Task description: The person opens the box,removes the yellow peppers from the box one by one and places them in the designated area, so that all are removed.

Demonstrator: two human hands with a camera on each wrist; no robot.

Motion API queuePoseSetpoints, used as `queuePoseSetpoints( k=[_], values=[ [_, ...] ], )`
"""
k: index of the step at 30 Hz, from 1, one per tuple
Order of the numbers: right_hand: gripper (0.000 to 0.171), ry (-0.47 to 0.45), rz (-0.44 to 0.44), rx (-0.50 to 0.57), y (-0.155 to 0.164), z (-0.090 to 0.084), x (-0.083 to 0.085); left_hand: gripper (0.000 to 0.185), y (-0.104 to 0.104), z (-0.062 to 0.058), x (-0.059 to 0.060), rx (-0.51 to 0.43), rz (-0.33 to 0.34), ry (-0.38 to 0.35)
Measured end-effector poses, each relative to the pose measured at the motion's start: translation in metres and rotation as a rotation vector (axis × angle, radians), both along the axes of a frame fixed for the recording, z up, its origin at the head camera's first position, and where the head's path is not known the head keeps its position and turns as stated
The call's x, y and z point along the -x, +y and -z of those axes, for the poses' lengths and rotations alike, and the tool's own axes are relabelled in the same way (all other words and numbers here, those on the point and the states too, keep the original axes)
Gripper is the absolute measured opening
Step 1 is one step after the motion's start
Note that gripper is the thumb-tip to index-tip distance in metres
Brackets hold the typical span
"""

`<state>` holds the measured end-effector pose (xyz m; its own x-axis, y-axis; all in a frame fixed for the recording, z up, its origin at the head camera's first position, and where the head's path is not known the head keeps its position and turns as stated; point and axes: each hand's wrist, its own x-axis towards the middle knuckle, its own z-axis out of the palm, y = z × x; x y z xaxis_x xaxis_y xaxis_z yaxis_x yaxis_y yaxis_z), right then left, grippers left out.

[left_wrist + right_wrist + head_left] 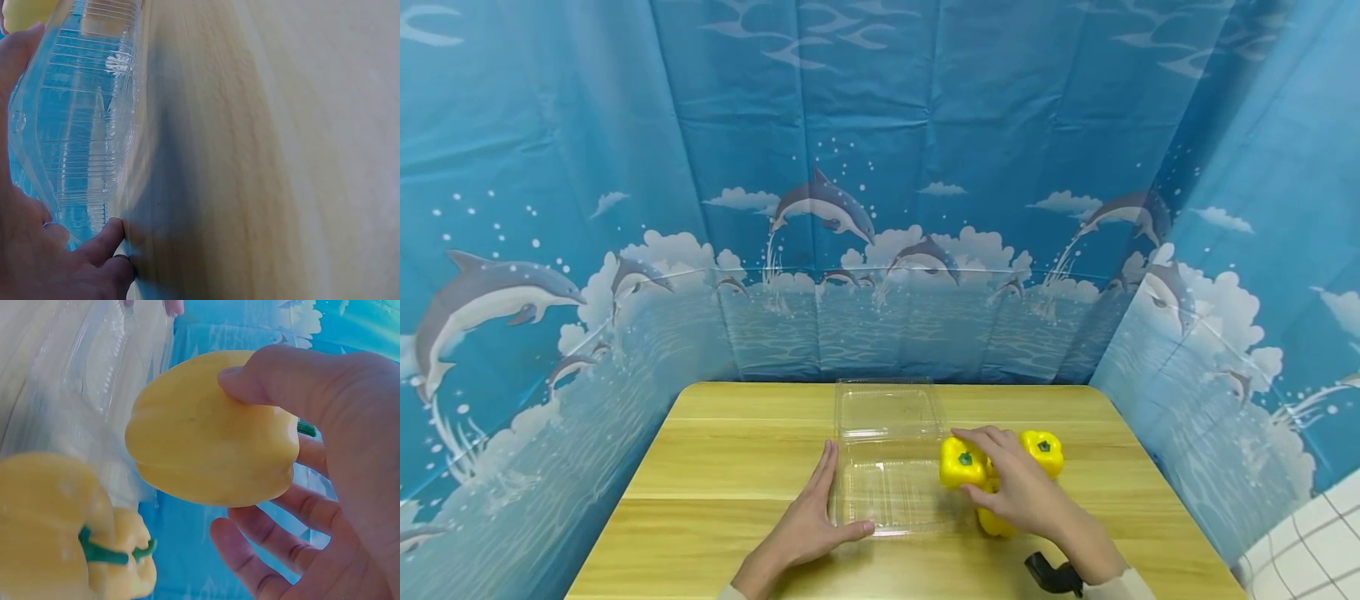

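Three yellow peppers: one [962, 463] gripped by right hand [1018, 487], just right of open clear box [895, 496]; left hand [808, 521] flat, fingers straight, steadying box's left edge on worktop [715, 475].

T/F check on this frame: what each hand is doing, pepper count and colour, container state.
1. The right hand grips a yellow bell pepper. True.
2. The clear plastic clamshell container is closed. False: its lid lies open toward the backdrop.
3. The left hand holds a pepper. False: it rests flat against the container's near left edge.
4. The peppers are red. False: all three are yellow.
5. The container sits on a wooden table. True.
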<state>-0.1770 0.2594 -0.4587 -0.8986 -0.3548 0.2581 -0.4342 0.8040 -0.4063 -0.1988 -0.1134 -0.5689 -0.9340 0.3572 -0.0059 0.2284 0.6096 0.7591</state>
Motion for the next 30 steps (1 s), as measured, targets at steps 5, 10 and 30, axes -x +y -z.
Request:
queuePoseSetpoints(
  k=[5, 10, 30],
  values=[
    [0.076, 0.015, 0.013, -0.009, 0.010, 0.000, -0.002, 0.144, -0.001, 0.000, 0.000, -0.006, 0.004, -0.002],
    [0.077, 0.042, 0.018, -0.016, 0.019, -0.002, -0.004, 0.145, -0.003, 0.000, 0.001, 0.002, 0.005, 0.005],
    [0.078, 0.068, 0.044, 0.029, 0.058, -0.010, -0.004, 0.147, -0.002, 0.000, 0.002, -0.003, 0.005, 0.006]
  ],
)
